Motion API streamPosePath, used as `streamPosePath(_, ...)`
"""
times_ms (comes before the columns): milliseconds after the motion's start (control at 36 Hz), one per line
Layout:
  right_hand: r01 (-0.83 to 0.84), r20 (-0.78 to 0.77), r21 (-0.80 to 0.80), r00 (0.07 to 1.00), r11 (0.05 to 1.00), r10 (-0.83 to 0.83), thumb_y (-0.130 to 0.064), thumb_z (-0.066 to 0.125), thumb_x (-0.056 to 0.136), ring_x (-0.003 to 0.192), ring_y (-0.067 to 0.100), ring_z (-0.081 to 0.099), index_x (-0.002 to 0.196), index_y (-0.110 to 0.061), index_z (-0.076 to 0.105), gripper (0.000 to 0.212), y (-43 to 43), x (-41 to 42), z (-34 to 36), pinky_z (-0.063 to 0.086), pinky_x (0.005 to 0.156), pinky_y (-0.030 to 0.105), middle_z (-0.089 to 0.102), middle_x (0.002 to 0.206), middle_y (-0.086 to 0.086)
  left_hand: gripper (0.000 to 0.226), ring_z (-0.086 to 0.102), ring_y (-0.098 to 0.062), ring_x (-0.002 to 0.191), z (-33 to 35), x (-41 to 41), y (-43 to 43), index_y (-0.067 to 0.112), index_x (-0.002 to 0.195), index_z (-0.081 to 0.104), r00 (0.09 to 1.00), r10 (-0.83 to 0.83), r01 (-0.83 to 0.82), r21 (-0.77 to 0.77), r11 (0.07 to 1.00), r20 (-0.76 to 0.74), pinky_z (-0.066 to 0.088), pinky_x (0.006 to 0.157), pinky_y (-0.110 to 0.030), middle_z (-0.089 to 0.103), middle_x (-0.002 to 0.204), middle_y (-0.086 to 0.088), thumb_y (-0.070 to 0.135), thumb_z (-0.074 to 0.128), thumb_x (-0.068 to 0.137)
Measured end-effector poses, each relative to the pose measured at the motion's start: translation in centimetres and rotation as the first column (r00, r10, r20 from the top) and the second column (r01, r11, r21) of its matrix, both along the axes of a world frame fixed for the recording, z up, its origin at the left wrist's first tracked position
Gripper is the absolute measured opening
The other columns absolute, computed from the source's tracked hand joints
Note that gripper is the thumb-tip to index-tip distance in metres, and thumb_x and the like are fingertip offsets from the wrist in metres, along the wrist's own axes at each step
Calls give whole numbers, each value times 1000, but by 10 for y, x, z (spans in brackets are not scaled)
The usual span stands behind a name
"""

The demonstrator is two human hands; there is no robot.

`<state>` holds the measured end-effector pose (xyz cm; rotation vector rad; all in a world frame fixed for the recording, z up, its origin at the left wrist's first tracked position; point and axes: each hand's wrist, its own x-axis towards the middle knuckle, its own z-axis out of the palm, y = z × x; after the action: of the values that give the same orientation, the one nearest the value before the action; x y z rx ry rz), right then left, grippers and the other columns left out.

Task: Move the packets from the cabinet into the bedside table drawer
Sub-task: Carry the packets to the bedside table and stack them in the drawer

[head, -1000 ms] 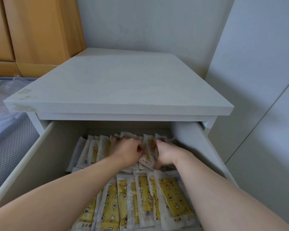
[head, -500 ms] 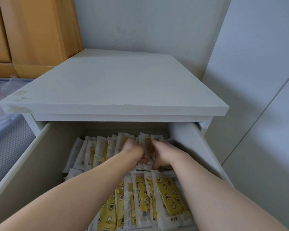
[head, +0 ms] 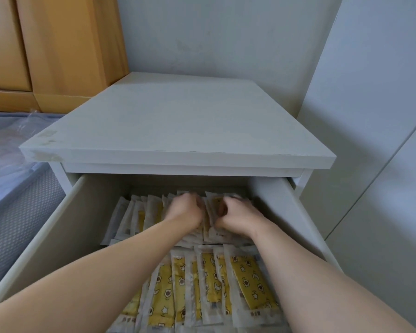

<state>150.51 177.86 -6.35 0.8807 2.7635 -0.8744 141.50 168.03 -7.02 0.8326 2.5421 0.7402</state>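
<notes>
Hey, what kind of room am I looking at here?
Probably a bedroom: a white bedside table with its drawer pulled open and full of yellow packets, what looks like a plastic-wrapped mattress beside it, and wooden cabinet doors behind.

A pale grey wall meets wooden panels above a plastic-wrapped mattress.

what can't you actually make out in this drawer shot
All in the head view:
1. Left hand: fingers curled down among the back-row packets, hidden by the hand's own back; grip unclear.
2. Right hand: pinches back-row packets, count hidden by its knuckles.
3. Front-row packets: near ends cut off by the bottom edge, partly covered by forearms.
4. Packet label print: too small.
5. Drawer front: below the frame.
</notes>
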Motion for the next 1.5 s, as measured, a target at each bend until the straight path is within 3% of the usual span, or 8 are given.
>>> streamPosePath(83,-53,52,-47,997,997,56,-28,63,83,142,29,18,147,-28,26,73,-3,0,0,29,112,48,18,156,2,43,42,-25,126,1,-15,-18,23,140,39,956,-129,95,-137,986,-264,41,98,-35,42,140,-7,17,41,97)
streamPosePath(139,-91,118,-137,987,986,108,-27,63,84,141,28,23,149,-31,20,78,-5,0,-1,34,110,45,15,157,2,53,14,-28,144,-3,-24,-29,27,149,19,933,-270,187,-321,928,-237,18,116,-46,15,157,0,31,35,99)
streamPosePath(333,-96,63,-83,993,992,102,-39,59,86,140,25,25,147,-32,25,70,-7,-3,-2,30,110,44,21,156,0,61,-13,-21,145,-7,-26,-40,30,150,-6,928,-352,259,-471,843,-119,-6,116,-48,-13,158,5,47,23,100)
streamPosePath(500,-27,-74,19,997,999,29,-43,55,86,143,28,15,145,-35,28,65,-13,-10,11,24,112,53,16,157,-5,56,-6,-22,146,1,-25,-39,33,150,7,918,-360,300,-303,904,-165,1,117,-51,0,159,7,43,28,99)
streamPosePath(667,117,-158,-80,979,990,-128,-30,54,90,123,22,45,139,-26,39,51,-11,-12,18,40,90,31,47,137,1,51,33,-23,136,21,-22,-41,25,148,22,966,-249,242,-94,966,-73,34,104,-33,26,154,-3,28,38,100)
streamPosePath(917,224,-5,-120,974,967,-226,-32,54,89,122,25,47,138,-26,39,51,-34,-1,32,45,97,40,48,136,2,46,34,-24,135,50,-13,-73,22,146,29,979,-204,205,-157,966,23,36,104,-35,28,152,-2,26,36,101)
streamPosePath(1083,228,72,-137,973,964,-220,-36,55,90,126,25,42,140,-22,39,55,-68,19,72,40,99,36,42,139,5,47,12,-22,145,82,-1,-101,23,146,29,972,-223,233,-246,941,68,23,115,-47,24,155,-2,28,34,99)
streamPosePath(1500,241,256,-232,950,942,-180,-38,47,92,128,19,39,135,-23,42,46,-155,113,142,33,107,42,39,144,-4,47,16,-13,143,153,71,-181,22,145,28,934,-292,347,-319,882,208,20,115,-36,27,153,5,34,36,100)
